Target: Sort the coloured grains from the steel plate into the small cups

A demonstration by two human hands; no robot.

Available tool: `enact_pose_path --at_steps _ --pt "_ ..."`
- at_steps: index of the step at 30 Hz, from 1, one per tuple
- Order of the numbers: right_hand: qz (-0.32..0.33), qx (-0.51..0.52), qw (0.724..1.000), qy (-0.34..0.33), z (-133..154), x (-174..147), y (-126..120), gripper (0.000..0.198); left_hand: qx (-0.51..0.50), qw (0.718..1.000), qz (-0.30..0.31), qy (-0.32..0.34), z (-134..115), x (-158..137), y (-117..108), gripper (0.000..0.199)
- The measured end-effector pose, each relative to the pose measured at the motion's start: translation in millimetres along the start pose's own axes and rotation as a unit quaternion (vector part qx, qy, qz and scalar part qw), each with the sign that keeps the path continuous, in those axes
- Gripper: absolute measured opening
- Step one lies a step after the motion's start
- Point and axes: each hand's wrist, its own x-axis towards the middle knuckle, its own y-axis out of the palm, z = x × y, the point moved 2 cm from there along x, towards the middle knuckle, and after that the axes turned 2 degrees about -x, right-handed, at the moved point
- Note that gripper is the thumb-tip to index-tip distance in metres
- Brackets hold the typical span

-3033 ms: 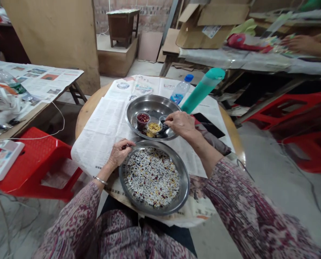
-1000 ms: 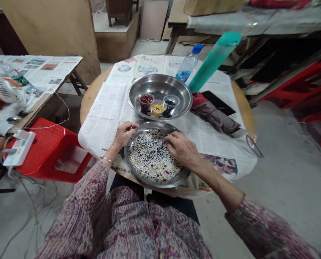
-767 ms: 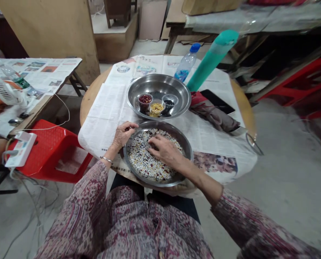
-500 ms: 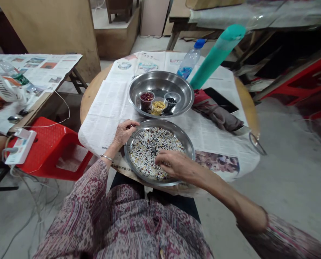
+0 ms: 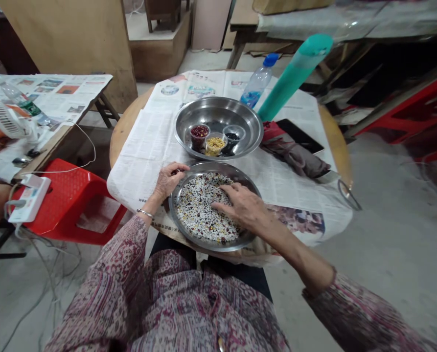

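In front of me a shallow steel tray [image 5: 257,195] holds a spread of mixed grains [image 5: 199,210]: mostly white, with black, yellow and dark red ones among them. My left hand [image 5: 169,179] has its bent fingers on the tray's upper left rim, holding it there. Over the right half of the grains is my right hand [image 5: 245,208], thumb and forefinger apart, fingertips touching the grains. Beyond stands a deeper steel basin [image 5: 218,105]. Inside it are small clear cups: one of dark red beans [image 5: 199,132], one of yellow kernels [image 5: 215,143] and one of black beans [image 5: 233,136].
Newspaper [image 5: 148,129] covers the round table. Behind the basin stand a plastic bottle [image 5: 257,80] and a tall green cylinder [image 5: 295,76]. A folded umbrella [image 5: 295,154] and a dark tablet [image 5: 301,136] lie at right. A red stool [image 5: 71,200] holds a power strip [image 5: 30,198].
My right hand has shifted slightly right and up over the tray, its thumb and fingers spreading from a bunched shape. My left hand has stayed at the rim.
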Motion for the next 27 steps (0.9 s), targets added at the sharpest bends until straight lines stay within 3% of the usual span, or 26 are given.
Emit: enact_pose_path --at_steps 2,7,10,13,15,18,21,24,27 --pt "0.003 0.039 0.999 -0.010 7.1 6.3 6.7 0.043 -0.003 1.000 0.000 -0.002 0.2 0.0 0.1 0.021" --pt "0.041 0.140 0.988 -0.049 30.0 25.3 18.8 0.021 -0.001 1.000 0.001 0.001 -0.7 -0.1 0.1 0.021" --pt "0.063 0.202 0.977 -0.030 39.9 32.1 17.3 0.016 0.001 1.000 -0.001 -0.001 -1.6 -0.3 -0.2 0.022" --pt "0.091 0.275 0.957 -0.031 51.3 24.8 12.0 0.018 0.005 1.000 -0.001 0.001 -2.0 -0.4 -0.3 0.023" --pt "0.089 0.294 0.948 -0.079 60.9 12.8 7.8 0.021 0.007 1.000 0.001 0.005 -1.9 -0.3 -0.1 0.023" --pt "0.109 0.265 0.942 -0.173 73.0 -6.9 5.1 0.022 0.003 1.000 0.004 0.005 -1.3 0.0 0.4 0.022" --pt "0.134 0.173 0.953 -0.210 70.1 -15.9 6.6 0.021 0.002 1.000 0.003 0.006 -0.7 -0.1 1.0 0.022" --pt "0.113 0.063 0.976 -0.176 46.5 -10.2 7.5 0.022 0.005 1.000 0.000 0.009 -0.2 -0.3 1.2 0.023" --pt "0.033 0.009 0.995 -0.097 14.5 2.5 4.0 0.023 0.004 1.000 0.001 0.009 0.3 -0.1 1.3 0.022"
